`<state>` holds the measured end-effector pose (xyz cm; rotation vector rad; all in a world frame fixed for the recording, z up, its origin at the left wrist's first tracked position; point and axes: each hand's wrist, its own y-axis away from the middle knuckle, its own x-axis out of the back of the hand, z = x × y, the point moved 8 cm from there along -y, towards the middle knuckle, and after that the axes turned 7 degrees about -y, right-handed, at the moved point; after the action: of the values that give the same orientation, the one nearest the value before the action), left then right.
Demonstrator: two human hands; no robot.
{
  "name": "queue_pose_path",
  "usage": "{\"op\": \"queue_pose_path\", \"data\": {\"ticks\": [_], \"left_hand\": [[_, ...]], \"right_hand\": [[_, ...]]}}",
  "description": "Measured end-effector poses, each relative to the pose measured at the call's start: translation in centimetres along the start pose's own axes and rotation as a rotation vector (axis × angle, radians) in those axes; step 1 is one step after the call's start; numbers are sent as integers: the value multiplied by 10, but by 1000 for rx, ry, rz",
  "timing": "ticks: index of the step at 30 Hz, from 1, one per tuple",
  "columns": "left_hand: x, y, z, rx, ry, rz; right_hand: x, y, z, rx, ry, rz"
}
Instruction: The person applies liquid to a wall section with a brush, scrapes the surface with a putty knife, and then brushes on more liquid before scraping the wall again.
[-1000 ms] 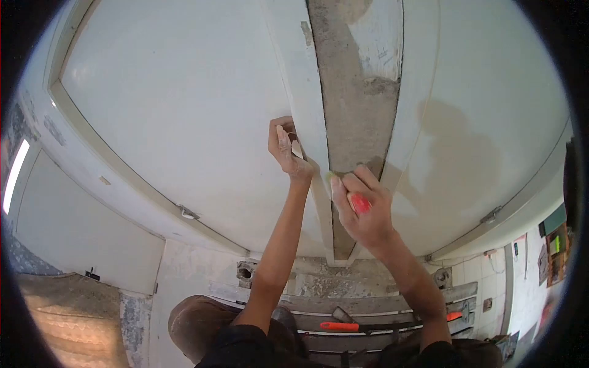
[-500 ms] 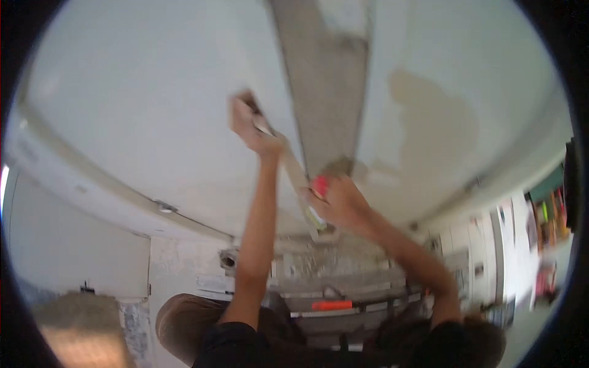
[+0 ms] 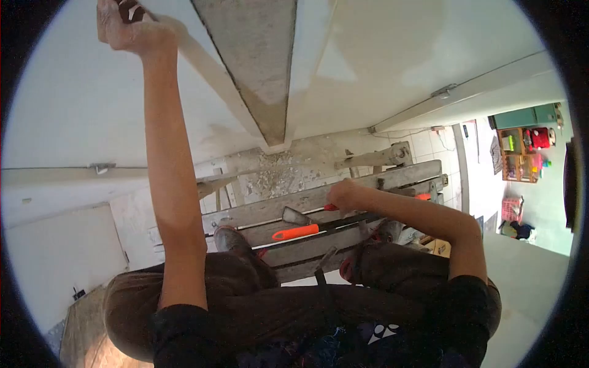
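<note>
My left hand (image 3: 132,29) is raised at the top left, close to the white surface. Its fingers curl inward, and whatever may be in them is too hidden to make out. Low over the wooden bench, my right hand (image 3: 346,197) is closed around the red handle of a putty knife (image 3: 297,216). Its grey blade points left. An orange-handled tool (image 3: 296,232) lies on the bench just below that blade. Between the white surfaces runs a long grey bare strip (image 3: 254,55), tapering toward its lower end.
Under my feet is a slatted wooden bench (image 3: 245,211). Pale rubble (image 3: 273,175) is scattered on the floor beyond it. Metal latches (image 3: 445,91) sit along the panel edges. At the right stand wooden shelves (image 3: 518,156) and a pink basket (image 3: 512,209).
My view has tipped down toward the bench. My right hand has left the grey strip and come down over the bench with the putty knife. My left hand stays raised, now farther up-left in view.
</note>
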<state>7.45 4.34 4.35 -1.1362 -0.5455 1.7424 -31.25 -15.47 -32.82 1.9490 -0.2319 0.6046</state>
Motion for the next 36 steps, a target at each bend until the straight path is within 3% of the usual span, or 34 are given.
{"op": "queue_pose_path", "data": {"ticks": [1,3,5,7,10,12,14,15,16,18,19,20,21,23,25,27,29,30,32,36], "left_hand": [[7,-3,-15,45,64,74],[13,-5,-26,109,97,102],[2,-3,-15,86,125,-40],[0,4,-7,111,91,-29],[1,7,-7,143,54,27],[4,10,-7,123,21,37],[-10,12,21,59,-51,-54],[-19,13,48,-136,-66,-70],[-15,14,43,-133,-120,13],[-17,13,34,81,62,-62],[-17,14,42,95,-41,-16],[-22,14,46,172,79,-1],[-20,11,50,140,89,11],[-21,12,47,158,60,-39],[-23,12,48,151,92,-29],[-22,12,45,154,118,-23],[-23,12,42,145,139,-63],[-21,11,43,144,139,-57],[-22,11,43,171,108,-70],[-23,11,45,134,144,-67]], "right_hand": [[-5,-8,-1,13,-2,-2],[10,-14,1,18,-94,286],[10,-19,-2,0,-117,337],[10,-20,-12,-13,-129,389],[11,-16,-42,157,-231,491],[-8,-37,-45,60,-227,259],[-17,-45,-51,172,-314,405],[-18,-47,-56,145,-306,376],[-18,-51,-59,117,-292,354],[-26,-56,-62,314,-251,313],[-8,-59,-60,219,-277,207],[11,-45,-66,115,-310,96],[39,-27,-72,112,-278,113],[131,32,-85,317,-431,612],[204,93,-79,330,-588,934],[267,153,-83,377,-1009,1045],[308,197,-89,342,-872,1287],[323,199,-93,342,-866,1283],[347,226,-106,279,-579,1642],[360,221,-112,261,-392,1818]]}}
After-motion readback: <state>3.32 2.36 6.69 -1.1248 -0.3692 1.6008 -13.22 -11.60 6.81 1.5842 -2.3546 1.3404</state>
